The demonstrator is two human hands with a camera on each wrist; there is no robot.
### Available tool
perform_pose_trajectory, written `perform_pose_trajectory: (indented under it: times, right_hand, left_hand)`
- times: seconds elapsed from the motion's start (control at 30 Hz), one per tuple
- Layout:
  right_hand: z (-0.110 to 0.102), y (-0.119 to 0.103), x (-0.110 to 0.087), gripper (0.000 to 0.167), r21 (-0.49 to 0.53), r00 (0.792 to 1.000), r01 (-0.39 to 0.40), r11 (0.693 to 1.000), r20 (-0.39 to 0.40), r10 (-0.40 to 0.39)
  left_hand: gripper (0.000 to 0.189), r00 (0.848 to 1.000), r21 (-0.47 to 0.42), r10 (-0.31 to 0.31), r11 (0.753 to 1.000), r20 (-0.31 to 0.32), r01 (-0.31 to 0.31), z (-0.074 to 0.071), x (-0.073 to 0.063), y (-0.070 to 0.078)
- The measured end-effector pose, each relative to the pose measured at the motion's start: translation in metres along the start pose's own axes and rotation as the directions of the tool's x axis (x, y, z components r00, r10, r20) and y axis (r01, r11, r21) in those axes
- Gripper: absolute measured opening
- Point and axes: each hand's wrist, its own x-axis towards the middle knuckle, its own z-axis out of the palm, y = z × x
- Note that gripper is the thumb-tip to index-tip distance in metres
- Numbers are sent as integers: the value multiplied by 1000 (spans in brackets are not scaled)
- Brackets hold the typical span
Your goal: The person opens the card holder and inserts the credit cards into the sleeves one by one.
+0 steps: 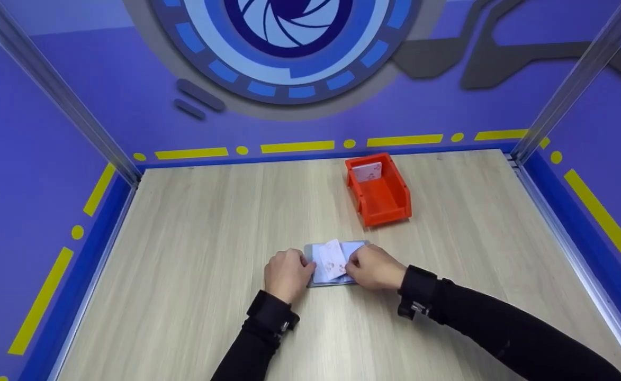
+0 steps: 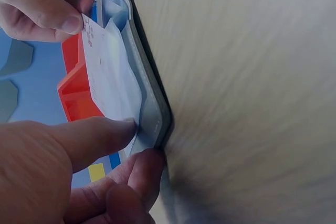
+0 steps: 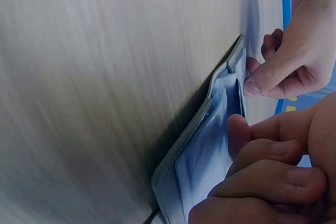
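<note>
Tabletop [image 1: 199,254]: right hand [image 1: 376,268] pinches card [image 1: 332,259] (wrist views show wallet [image 3: 202,148] stitched).

Head view: taken from above 6 o'clock side of counter [image 1: 204,238], tilted forward and down toward back wall [image 1: 104,90] at 12; most of counter framed from well back. Left wrist view: set very near, low over counter, turned sideways, aimed across wallet [image 1: 320,275] toward right grip [image 2: 44,9] at 10. Right wrist view: also low, close, turned opposite way, aimed toward left grip [image 3: 299,51] at 2. Wallet shared by all three; red bin [image 1: 388,217] by head and left wrist.
</note>
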Motion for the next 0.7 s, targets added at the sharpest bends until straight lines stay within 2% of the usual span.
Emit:
perform_pose_trajectory:
  times: [0.2,0.53,0.7]
  right_hand:
    - [4,-5,-1,38,7,999,-19,1000,28,19]
    - [14,-12,4,42,-65,999,12,998,46,-9]
    - [18,-14,5,35,-57,998,20,998,58,-16]
  left_hand:
    - [32,1000,-9,1,1000,3,-1,0,1,1]
    - [30,1000,0,4,1000,3,-4,0,1,1]
    - [34,1000,1,11,1000,9,-11,1,2,0]
